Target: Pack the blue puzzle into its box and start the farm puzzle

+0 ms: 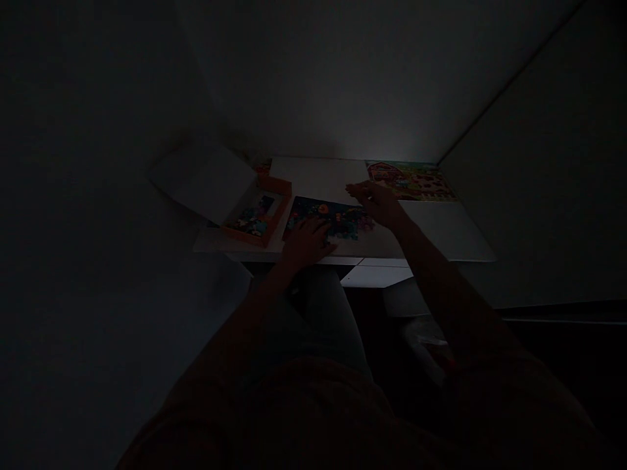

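A dark blue jigsaw puzzle (345, 225) with colourful figures lies partly joined on the white table. My left hand (307, 243) rests flat over its lower left part, fingers spread, hiding some of it. Just above the upper right of the puzzle, my right hand (379, 201) is raised with its fingers pinched. Between those fingertips is a small puzzle piece (356, 190), dim and hard to make out. Left of the puzzle stands an orange-edged box (278, 225) with several loose puzzle pieces (252, 220) inside.
A colourful farm picture (416, 181) lies at the back right of the white table (443, 228). A pale sheet or lid (208, 183) slants up beside the box. Walls border the table, and my legs (328, 313) are below its front edge. The scene is very dark.
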`<state>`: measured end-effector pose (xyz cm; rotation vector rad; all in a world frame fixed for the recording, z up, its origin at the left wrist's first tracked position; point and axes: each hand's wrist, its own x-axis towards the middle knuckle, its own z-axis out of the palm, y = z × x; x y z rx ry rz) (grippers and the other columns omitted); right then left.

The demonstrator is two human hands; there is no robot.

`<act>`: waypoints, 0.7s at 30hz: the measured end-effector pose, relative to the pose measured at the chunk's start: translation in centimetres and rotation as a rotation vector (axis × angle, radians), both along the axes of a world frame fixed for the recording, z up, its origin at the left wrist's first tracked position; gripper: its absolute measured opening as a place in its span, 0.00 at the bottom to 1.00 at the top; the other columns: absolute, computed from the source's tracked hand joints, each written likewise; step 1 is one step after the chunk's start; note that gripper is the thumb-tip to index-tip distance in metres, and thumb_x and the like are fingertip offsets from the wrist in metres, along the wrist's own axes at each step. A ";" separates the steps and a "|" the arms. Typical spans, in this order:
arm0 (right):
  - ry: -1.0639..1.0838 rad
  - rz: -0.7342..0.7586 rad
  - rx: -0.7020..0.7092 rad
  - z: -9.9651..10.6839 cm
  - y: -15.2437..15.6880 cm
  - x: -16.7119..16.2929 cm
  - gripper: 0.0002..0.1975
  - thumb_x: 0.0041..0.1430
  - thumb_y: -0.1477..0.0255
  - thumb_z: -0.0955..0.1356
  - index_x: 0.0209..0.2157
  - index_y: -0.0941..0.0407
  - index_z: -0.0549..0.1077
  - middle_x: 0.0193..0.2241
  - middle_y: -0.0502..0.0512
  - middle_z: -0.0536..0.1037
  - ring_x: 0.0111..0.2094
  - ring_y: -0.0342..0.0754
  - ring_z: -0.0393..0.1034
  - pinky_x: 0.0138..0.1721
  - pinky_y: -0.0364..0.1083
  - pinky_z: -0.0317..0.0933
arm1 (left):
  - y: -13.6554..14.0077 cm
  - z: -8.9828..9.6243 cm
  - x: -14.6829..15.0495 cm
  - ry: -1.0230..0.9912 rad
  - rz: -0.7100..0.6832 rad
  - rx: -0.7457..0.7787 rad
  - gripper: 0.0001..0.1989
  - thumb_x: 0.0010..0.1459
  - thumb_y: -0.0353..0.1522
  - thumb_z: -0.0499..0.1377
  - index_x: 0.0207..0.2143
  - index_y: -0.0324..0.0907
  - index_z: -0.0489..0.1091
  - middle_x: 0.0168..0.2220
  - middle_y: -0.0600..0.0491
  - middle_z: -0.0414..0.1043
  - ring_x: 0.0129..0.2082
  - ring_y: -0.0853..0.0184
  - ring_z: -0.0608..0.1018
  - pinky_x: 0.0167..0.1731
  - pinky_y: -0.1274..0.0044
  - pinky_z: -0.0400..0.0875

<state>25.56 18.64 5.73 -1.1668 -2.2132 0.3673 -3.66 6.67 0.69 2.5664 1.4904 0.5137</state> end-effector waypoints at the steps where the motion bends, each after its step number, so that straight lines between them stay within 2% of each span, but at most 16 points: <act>1: 0.034 0.043 -0.015 0.4 0.4 -1.9 0.49 0.83 0.26 0.55 0.69 0.48 0.86 0.64 0.66 0.92 0.61 0.68 0.90 0.62 0.68 0.85 | -0.1 -0.2 0.1 0.000 -0.001 0.012 0.34 0.85 0.47 0.68 0.83 0.41 0.74 0.84 0.39 0.72 0.87 0.48 0.71 0.90 0.53 0.60; 3: 0.066 0.143 -0.037 0.9 1.0 -6.8 0.44 0.86 0.31 0.56 0.72 0.47 0.84 0.66 0.64 0.91 0.65 0.68 0.88 0.67 0.68 0.83 | -0.4 -0.4 0.2 -0.002 -0.002 0.040 0.32 0.85 0.47 0.67 0.82 0.42 0.75 0.84 0.40 0.73 0.87 0.47 0.71 0.90 0.52 0.60; 5: 0.024 0.214 -0.019 1.1 1.6 -12.4 0.37 0.91 0.41 0.56 0.77 0.45 0.81 0.71 0.61 0.88 0.70 0.67 0.84 0.73 0.70 0.78 | -0.6 -0.4 0.2 0.003 -0.002 0.064 0.31 0.86 0.47 0.67 0.81 0.40 0.76 0.83 0.39 0.74 0.86 0.46 0.73 0.89 0.52 0.62; 7: -0.067 0.298 -0.011 0.9 1.8 -17.4 0.33 0.92 0.52 0.57 0.85 0.43 0.73 0.77 0.59 0.83 0.77 0.67 0.77 0.78 0.72 0.72 | -0.8 -0.4 0.2 0.026 -0.004 0.075 0.30 0.87 0.46 0.66 0.79 0.38 0.78 0.81 0.37 0.75 0.84 0.44 0.75 0.88 0.52 0.65; 9: -0.171 0.359 0.017 0.7 1.7 -20.4 0.35 0.89 0.57 0.63 0.90 0.41 0.65 0.83 0.58 0.77 0.81 0.74 0.71 0.79 0.77 0.68 | -0.8 -0.3 0.2 0.057 -0.002 0.070 0.30 0.87 0.46 0.65 0.78 0.36 0.78 0.80 0.34 0.76 0.82 0.42 0.77 0.86 0.50 0.68; 10: -0.210 0.373 0.040 0.6 1.6 -20.9 0.37 0.87 0.58 0.65 0.91 0.40 0.63 0.85 0.59 0.75 0.82 0.77 0.70 0.78 0.80 0.68 | -0.8 -0.2 0.2 0.067 0.005 0.066 0.29 0.88 0.45 0.65 0.78 0.36 0.78 0.80 0.34 0.76 0.82 0.41 0.77 0.86 0.50 0.68; 11: -0.235 0.371 0.065 0.4 1.5 -20.5 0.38 0.86 0.57 0.67 0.91 0.40 0.63 0.85 0.59 0.73 0.81 0.80 0.70 0.76 0.82 0.68 | -0.8 -0.1 0.3 0.069 0.016 0.062 0.29 0.88 0.45 0.65 0.78 0.37 0.78 0.79 0.34 0.77 0.82 0.41 0.77 0.86 0.50 0.68; 13: -0.244 0.322 0.103 0.0 1.4 -17.5 0.37 0.86 0.53 0.68 0.89 0.41 0.65 0.83 0.63 0.75 0.79 0.81 0.72 0.75 0.84 0.68 | -0.8 0.0 0.4 0.049 0.029 0.057 0.29 0.87 0.46 0.66 0.79 0.40 0.79 0.81 0.37 0.76 0.83 0.43 0.76 0.87 0.51 0.67; 15: -0.236 0.217 0.092 -0.9 1.6 -12.2 0.36 0.87 0.45 0.66 0.85 0.42 0.71 0.80 0.65 0.77 0.78 0.79 0.73 0.76 0.83 0.69 | -0.8 0.1 0.4 0.017 0.012 0.049 0.30 0.86 0.47 0.67 0.80 0.43 0.78 0.82 0.40 0.74 0.84 0.46 0.74 0.88 0.52 0.64; 17: -0.203 0.075 0.038 -2.1 1.8 -5.7 0.40 0.84 0.38 0.66 0.81 0.46 0.77 0.75 0.71 0.81 0.73 0.79 0.78 0.73 0.81 0.74 | -0.7 0.2 0.4 -0.005 -0.006 0.035 0.31 0.86 0.47 0.67 0.82 0.44 0.76 0.84 0.42 0.73 0.85 0.48 0.73 0.89 0.52 0.62; 19: -0.160 -0.076 -0.028 -3.5 1.9 0.2 0.44 0.79 0.32 0.68 0.75 0.50 0.82 0.67 0.76 0.85 0.64 0.78 0.85 0.68 0.80 0.79 | -0.6 0.1 0.4 -0.012 -0.005 0.023 0.31 0.86 0.47 0.66 0.82 0.44 0.76 0.84 0.41 0.73 0.86 0.48 0.72 0.88 0.51 0.62; 21: -0.156 -0.196 -0.074 -4.9 1.8 4.7 0.50 0.71 0.27 0.72 0.71 0.54 0.85 0.64 0.80 0.85 0.60 0.80 0.86 0.66 0.82 0.80 | -0.4 0.0 0.3 -0.015 -0.006 0.013 0.32 0.86 0.47 0.65 0.82 0.43 0.75 0.84 0.39 0.72 0.87 0.47 0.71 0.88 0.50 0.62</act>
